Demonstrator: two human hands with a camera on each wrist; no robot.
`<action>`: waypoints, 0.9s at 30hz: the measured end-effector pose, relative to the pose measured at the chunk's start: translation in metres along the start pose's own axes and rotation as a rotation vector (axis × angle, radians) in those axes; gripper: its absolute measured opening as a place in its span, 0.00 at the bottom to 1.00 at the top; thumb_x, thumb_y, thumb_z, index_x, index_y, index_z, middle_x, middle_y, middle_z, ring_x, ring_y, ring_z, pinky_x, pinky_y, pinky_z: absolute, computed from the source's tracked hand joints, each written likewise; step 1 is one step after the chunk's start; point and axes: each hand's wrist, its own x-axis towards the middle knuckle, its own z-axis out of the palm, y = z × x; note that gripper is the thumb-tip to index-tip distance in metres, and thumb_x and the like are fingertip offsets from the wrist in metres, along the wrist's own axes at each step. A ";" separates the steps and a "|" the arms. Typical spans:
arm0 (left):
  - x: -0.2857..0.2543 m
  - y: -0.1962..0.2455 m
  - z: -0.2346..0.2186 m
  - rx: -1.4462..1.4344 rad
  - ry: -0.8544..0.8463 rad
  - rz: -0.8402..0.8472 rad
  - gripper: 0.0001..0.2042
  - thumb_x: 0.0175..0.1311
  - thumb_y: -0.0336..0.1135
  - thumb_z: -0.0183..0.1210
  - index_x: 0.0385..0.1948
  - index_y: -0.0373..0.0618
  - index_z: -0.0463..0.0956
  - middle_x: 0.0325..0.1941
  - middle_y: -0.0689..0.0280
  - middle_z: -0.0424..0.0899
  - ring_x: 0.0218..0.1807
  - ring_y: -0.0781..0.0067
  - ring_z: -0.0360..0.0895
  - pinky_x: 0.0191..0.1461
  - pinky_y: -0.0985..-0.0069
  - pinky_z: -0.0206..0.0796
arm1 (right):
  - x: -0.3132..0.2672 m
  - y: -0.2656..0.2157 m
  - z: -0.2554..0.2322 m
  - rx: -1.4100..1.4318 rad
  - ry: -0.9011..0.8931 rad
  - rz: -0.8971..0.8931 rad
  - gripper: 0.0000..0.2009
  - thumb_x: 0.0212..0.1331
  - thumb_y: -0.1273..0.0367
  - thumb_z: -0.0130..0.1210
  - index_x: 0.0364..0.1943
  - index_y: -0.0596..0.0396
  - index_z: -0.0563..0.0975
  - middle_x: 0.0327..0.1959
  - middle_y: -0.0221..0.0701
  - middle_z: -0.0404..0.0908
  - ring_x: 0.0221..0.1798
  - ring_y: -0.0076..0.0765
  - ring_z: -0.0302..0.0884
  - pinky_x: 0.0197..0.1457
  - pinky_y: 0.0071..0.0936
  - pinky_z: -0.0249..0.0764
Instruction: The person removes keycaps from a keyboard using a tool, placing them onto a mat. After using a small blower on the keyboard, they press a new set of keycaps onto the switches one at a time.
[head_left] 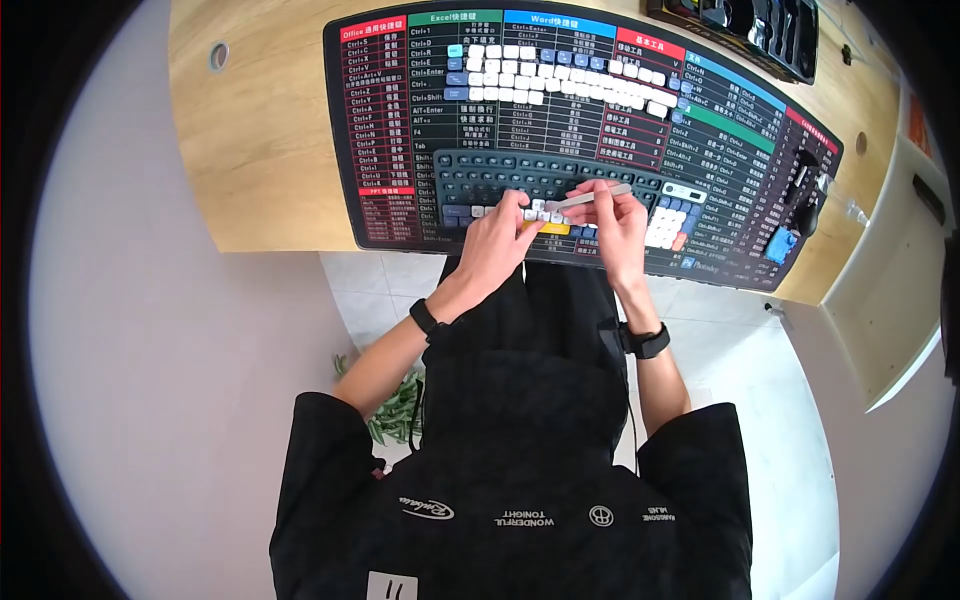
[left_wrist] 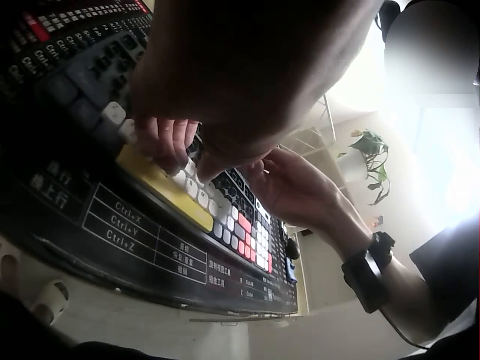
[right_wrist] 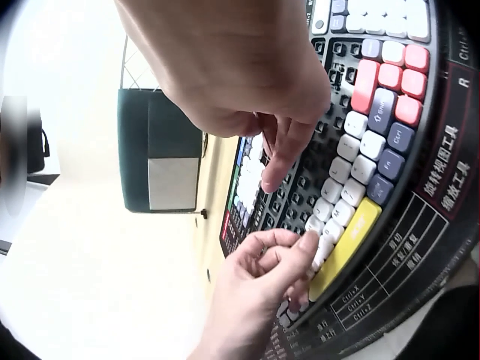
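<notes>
A dark keyboard lies on a printed desk mat, with bare switches across its upper rows. White keycaps fill its lower rows beside a yellow space bar, and red and dark blue caps sit at that row's end. My left hand is bent over the lower row; its thumb and forefinger pinch around a white keycap just above the space bar. Slim silver tweezers are held between my right thumb and fingers. My right hand hovers over the keyboard, the tweezers' tip pointing toward the left fingertips.
Loose white and blue keycaps lie in rows on the mat behind the keyboard. A black box stands at the back right. Small dark tools and a blue item lie at the mat's right end, near the desk edge.
</notes>
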 end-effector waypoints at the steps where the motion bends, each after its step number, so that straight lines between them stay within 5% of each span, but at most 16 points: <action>1: 0.002 0.000 0.005 -0.001 0.023 -0.004 0.18 0.66 0.34 0.69 0.50 0.42 0.71 0.25 0.63 0.80 0.26 0.60 0.82 0.30 0.63 0.72 | -0.003 0.004 0.004 -0.062 0.036 -0.052 0.17 0.82 0.64 0.46 0.45 0.66 0.80 0.41 0.39 0.88 0.38 0.28 0.89 0.43 0.23 0.83; 7: 0.004 -0.006 0.016 0.031 0.119 0.067 0.15 0.68 0.34 0.66 0.50 0.42 0.72 0.23 0.63 0.80 0.24 0.60 0.82 0.28 0.62 0.71 | -0.021 0.020 0.016 -0.414 0.088 -0.314 0.11 0.79 0.72 0.47 0.47 0.66 0.79 0.41 0.42 0.88 0.39 0.33 0.90 0.42 0.27 0.84; 13: 0.003 -0.003 0.017 0.053 0.160 0.109 0.12 0.70 0.32 0.64 0.50 0.42 0.73 0.23 0.62 0.81 0.25 0.58 0.82 0.28 0.61 0.70 | -0.040 0.024 0.028 -0.669 0.084 -0.525 0.09 0.72 0.77 0.52 0.52 0.60 0.77 0.49 0.46 0.84 0.44 0.58 0.86 0.42 0.38 0.84; 20: 0.006 -0.009 0.015 0.042 0.145 0.126 0.11 0.70 0.32 0.63 0.49 0.44 0.73 0.24 0.61 0.80 0.25 0.57 0.81 0.28 0.61 0.69 | -0.038 0.034 0.020 -0.528 0.032 -0.504 0.11 0.71 0.78 0.54 0.54 0.60 0.76 0.51 0.46 0.84 0.46 0.59 0.86 0.43 0.42 0.84; 23: 0.006 -0.005 0.010 0.052 0.079 0.107 0.12 0.69 0.31 0.62 0.48 0.42 0.70 0.31 0.54 0.85 0.30 0.46 0.83 0.31 0.55 0.72 | -0.044 0.031 0.020 -0.649 -0.021 -0.591 0.13 0.69 0.78 0.55 0.56 0.60 0.75 0.54 0.46 0.83 0.46 0.59 0.86 0.44 0.42 0.85; 27: 0.007 -0.004 0.006 0.046 0.075 0.126 0.12 0.69 0.31 0.62 0.49 0.42 0.70 0.30 0.55 0.85 0.30 0.46 0.83 0.31 0.55 0.72 | -0.048 0.049 0.027 -0.801 0.016 -0.650 0.17 0.68 0.78 0.56 0.59 0.59 0.73 0.58 0.44 0.81 0.47 0.59 0.85 0.45 0.42 0.86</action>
